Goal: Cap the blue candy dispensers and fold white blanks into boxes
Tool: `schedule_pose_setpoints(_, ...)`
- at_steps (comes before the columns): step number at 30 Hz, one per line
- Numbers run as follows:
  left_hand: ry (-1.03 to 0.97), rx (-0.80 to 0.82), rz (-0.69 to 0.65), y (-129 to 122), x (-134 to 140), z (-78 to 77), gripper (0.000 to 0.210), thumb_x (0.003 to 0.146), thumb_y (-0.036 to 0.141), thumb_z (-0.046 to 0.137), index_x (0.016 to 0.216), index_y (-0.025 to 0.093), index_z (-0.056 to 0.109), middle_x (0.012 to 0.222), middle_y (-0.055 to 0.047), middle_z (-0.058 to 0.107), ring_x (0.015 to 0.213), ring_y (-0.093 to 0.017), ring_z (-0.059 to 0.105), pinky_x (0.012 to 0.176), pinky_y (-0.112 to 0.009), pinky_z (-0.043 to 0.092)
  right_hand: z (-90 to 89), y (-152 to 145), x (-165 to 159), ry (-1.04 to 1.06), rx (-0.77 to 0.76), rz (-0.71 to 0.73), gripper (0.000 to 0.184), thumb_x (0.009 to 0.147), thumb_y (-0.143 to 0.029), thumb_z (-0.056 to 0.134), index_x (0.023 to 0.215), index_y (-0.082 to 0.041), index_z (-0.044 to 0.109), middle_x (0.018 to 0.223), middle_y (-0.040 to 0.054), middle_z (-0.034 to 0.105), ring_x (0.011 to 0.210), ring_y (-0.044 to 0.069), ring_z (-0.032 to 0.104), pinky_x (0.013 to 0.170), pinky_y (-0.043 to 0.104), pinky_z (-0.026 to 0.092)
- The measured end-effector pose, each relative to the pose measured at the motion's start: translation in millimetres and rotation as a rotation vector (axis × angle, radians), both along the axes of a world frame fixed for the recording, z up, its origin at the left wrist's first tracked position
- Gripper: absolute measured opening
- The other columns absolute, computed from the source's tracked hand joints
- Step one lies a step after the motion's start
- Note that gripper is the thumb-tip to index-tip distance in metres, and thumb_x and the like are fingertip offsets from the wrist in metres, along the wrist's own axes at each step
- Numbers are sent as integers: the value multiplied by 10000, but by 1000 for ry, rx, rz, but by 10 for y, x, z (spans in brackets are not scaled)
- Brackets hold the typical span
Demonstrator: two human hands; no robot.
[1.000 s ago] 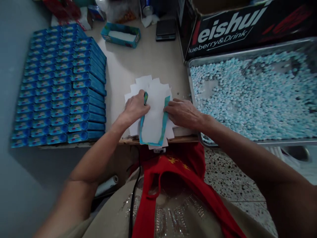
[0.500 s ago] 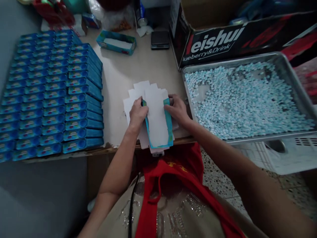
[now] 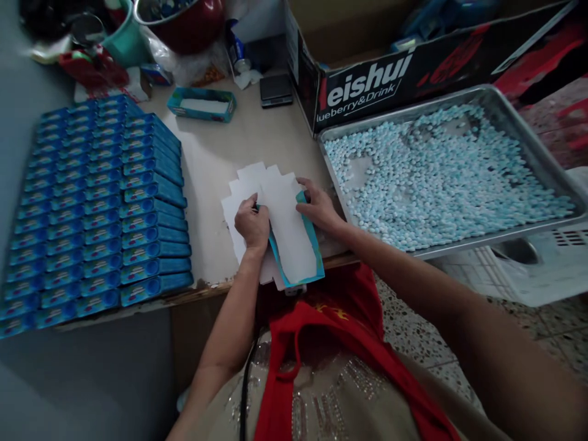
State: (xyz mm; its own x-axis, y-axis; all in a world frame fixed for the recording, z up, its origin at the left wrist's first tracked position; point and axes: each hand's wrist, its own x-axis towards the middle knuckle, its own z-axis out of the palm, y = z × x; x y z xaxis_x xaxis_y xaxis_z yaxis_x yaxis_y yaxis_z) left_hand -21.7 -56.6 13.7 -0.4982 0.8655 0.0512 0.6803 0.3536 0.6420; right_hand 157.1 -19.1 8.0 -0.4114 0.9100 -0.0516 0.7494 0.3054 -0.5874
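A cardboard box blank (image 3: 291, 229) lies white side up near the table's front edge, its long sides folded inward to show strips of blue-green print. Around its left side curls my left hand (image 3: 252, 225), thumb and fingers drawn together at the edge. My right hand (image 3: 320, 208) grips the opposite folded side, with the thumb on top and the fingers round the outside. Beneath it, more flat white blanks (image 3: 236, 202) fan out on the table. The undersides of both hands are hidden.
Stacked blue boxes (image 3: 105, 208) fill the left side. A metal tray (image 3: 452, 248) of small pale blue and white pieces (image 3: 427, 177) is at right, before a black carton (image 3: 367, 92). Behind are an open teal box (image 3: 202, 105), a dark flat device (image 3: 276, 90) and a red bowl (image 3: 193, 27).
The view has shifted, bringing more of the table's back into sight. My left fingers have curled tighter at the blank's left edge, and the blank lies slightly more slanted. My right hand keeps its grip.
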Motion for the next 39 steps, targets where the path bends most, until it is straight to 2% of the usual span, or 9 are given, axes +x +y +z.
schedule_pose_setpoints(4, -39, -24, 30, 31, 5, 11, 456, 787, 195, 577, 1198, 187, 773, 1125, -73, 803, 1005, -234, 737, 961, -339, 552, 182, -67, -115, -90, -104, -150, 729, 873, -240, 434, 1599, -207, 371, 1224, 144, 694, 1057, 304, 660, 882, 430, 528)
schedule_pose_setpoints(9, -34, -69, 4, 80, -41, 91, 421, 760, 205, 627, 1152, 191, 782, 1021, -64, 805, 918, -234, 726, 883, -328, 543, 453, 196, -150, -267, -71, 97, 842, 831, -233, 599, 1629, -271, 335, 1507, 186, 511, 1233, 349, 591, 945, 469, 508)
schedule_pose_setpoints(12, -59, -52, 19, 85, -57, 80, 374, 763, 201, 646, 1106, 197, 794, 970, -41, 799, 897, -214, 720, 873, -304, 539, 528, 382, -220, -397, 13, 261, 815, 822, -239, 676, 1590, -365, 434, 1554, 183, 450, 1298, 408, 539, 1004, 543, 449)
schedule_pose_setpoints(17, -247, 68, 150, 105, -67, -12, 326, 773, 182, 652, 1055, 168, 813, 899, -12, 797, 826, -172, 706, 782, -250, 545, 473, 460, -430, -480, -4, 345, 498, 992, -255, 493, 1457, -364, 634, 1465, 199, 520, 1181, 376, 621, 945, 514, 446)
schedule_pose_setpoints(22, -224, 82, 94, 86, -86, -16, 327, 800, 182, 637, 1073, 155, 816, 889, -27, 794, 811, -174, 705, 789, -265, 543, 325, 430, -399, -350, 45, 322, 497, 994, -219, 441, 1433, -324, 649, 1439, 196, 544, 1101, 332, 656, 898, 447, 477)
schedule_pose_setpoints(27, 83, -62, -117, 59, -98, 28, 316, 824, 171, 620, 1082, 210, 799, 1083, -51, 773, 968, -205, 714, 906, -296, 526, 295, 457, -220, -97, -82, 95, 746, 869, -166, 536, 1599, -167, 379, 1338, 181, 652, 1106, 287, 649, 920, 385, 496)
schedule_pose_setpoints(32, 201, -77, -189, 75, -94, 22, 336, 856, 178, 614, 1137, 220, 794, 1173, -69, 757, 1076, -252, 713, 921, -330, 527, 278, 283, -120, -50, -124, -65, 482, 837, -206, 551, 1306, -138, 641, 1171, 160, 739, 1062, 292, 668, 878, 363, 497)
schedule_pose_setpoints(37, 222, -117, -228, 91, -60, 78, 329, 883, 212, 647, 1168, 257, 805, 1201, -61, 751, 1095, -269, 709, 886, -346, 534, 164, 92, -144, 99, -80, -277, 499, 862, -134, 413, 1302, -136, 649, 1169, 129, 720, 1035, 244, 658, 879, 334, 485)
schedule_pose_setpoints(39, 236, -133, -247, 96, -44, 98, 335, 896, 197, 639, 1183, 251, 803, 1210, -72, 746, 1094, -277, 708, 880, -355, 536, 125, 72, -169, 106, -18, -274, 446, 896, -136, 431, 1271, -144, 673, 1211, 129, 695, 1073, 239, 642, 906, 327, 478)
